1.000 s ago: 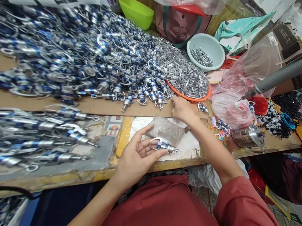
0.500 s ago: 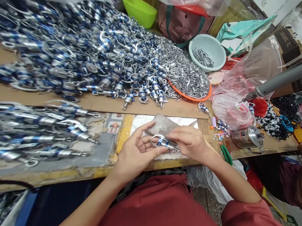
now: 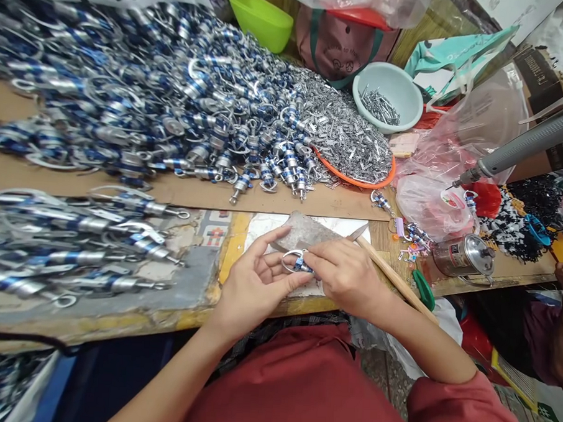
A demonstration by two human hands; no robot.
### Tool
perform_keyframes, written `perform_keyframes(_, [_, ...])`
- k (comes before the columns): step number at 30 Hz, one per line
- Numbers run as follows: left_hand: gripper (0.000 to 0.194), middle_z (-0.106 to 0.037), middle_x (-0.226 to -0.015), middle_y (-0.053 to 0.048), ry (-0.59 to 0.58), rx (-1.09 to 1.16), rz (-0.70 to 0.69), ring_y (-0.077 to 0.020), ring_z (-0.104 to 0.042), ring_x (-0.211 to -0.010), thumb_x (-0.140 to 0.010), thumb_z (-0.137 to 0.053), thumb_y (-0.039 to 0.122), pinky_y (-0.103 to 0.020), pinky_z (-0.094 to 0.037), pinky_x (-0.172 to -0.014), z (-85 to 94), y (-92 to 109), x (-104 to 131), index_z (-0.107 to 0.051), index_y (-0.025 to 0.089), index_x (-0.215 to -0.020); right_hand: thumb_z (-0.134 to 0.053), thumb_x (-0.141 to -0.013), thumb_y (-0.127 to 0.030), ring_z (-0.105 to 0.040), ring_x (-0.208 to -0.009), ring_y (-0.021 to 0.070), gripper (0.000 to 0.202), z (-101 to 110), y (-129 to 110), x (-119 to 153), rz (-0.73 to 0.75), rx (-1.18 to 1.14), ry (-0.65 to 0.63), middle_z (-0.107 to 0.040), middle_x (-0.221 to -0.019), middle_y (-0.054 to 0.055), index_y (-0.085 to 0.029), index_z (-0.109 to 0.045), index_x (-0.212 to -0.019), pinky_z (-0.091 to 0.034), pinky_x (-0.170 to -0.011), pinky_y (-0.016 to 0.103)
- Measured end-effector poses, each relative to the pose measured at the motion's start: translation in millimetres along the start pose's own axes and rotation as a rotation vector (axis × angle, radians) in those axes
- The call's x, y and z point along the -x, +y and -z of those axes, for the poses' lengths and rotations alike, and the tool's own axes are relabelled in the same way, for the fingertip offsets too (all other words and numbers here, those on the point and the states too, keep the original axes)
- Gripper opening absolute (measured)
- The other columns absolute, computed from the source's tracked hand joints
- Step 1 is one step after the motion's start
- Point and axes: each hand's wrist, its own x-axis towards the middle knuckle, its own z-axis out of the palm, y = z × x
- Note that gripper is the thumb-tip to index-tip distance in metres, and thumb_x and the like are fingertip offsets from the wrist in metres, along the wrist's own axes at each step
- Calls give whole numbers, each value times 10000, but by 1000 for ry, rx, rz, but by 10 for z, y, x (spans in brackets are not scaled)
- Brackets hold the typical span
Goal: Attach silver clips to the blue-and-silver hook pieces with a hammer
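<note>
Workbench: parts heap beyond hands gripping fitting.

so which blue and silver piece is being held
The blue and silver piece pinched between the left hand and right hand, by the grey slab; no hand touches the others.

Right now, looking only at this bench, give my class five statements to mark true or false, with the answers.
1. The left hand and right hand both touch one blue-and-silver piece. True.
2. The pale blue bowl is empty. False: the pale blue bowl holds thin metal parts.
3. The wooden handle lies to the left of both hands. False: the wooden handle lies to their right.
4. An orange rim edges the small silver parts. True.
5. The pink bag has green straps. True.
</note>
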Motion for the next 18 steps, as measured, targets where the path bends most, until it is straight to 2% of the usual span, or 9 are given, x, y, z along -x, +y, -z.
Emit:
perform_keyframes(3, [901,-652,-726,18,4,1,9,-106,-608,-659,-524,-815,244,-241,-518,-707,-4,2,6,-375,122,-1300,-422,-917,-152,-625,-819,168,256,-12,-6,26,0,-53,-5,-706,-865,77,-166,-668,-849,-485,-717,304])
perform_keyframes(8, [889,-648,-739,20,11,-9,4,-92,-599,-649,-531,-815,257,-219,-515,-685,13,-31,-12,-389,140,-1302,-421,-893,-97,-603,-993,164,282,-40,29,184,-19,-193,85,-687,-1035,72,-182,-649,-1035,-494,-819,299])
perform_keyframes(10, [888,-640,-726,21,19,-29,2,-102,-603,-650,-526,-815,272,-237,-524,-696,14,-31,-19,-398,138,-1299,-388,-887,-71,-585,-1049,160,340,-6,91,314,-95,-243,150,-652,-1110,84,-200,-634,-1083,-494,-848,299])
perform_keyframes(12, [881,-626,-705,25,38,-51,4,-117,-613,-682,-516,-814,277,-261,-529,-738,9,-21,-22,-415,130,-1288,-387,-893,-95,-581,-1055,172,340,51,194,488,-280,-205,213,-634,-1116,95,-212,-618,-1113,-491,-866,323])
perform_keyframes(14, [871,-616,-695,28,50,-66,5,-127,-615,-705,-512,-812,282,-278,-530,-765,2,-15,-24,-429,130,-1280,-457,-894,-204,-588,-1019,214,297,95,321,682,-517,-83,130,-628,-1081,112,-196,-585,-1162,-491,-856,369])
perform_keyframes(16, [866,-607,-680,33,57,-68,-9,-132,-614,-712,-504,-816,287,-286,-536,-763,0,-21,-27,-441,134,-1270,-516,-874,-321,-602,-954,246,344,100,438,860,-687,24,-100,-632,-1016,116,-176,-563,-1182,-500,-797,382])
perform_keyframes(18, [855,-600,-664,35,65,-68,-29,-137,-614,-721,-500,-821,287,-292,-540,-762,0,-34,-31,-454,138,-1257,-506,-875,-367,-615,-897,241,341,78,509,978,-753,35,-296,-634,-962,97,-177,-570,-1150,-504,-741,355])
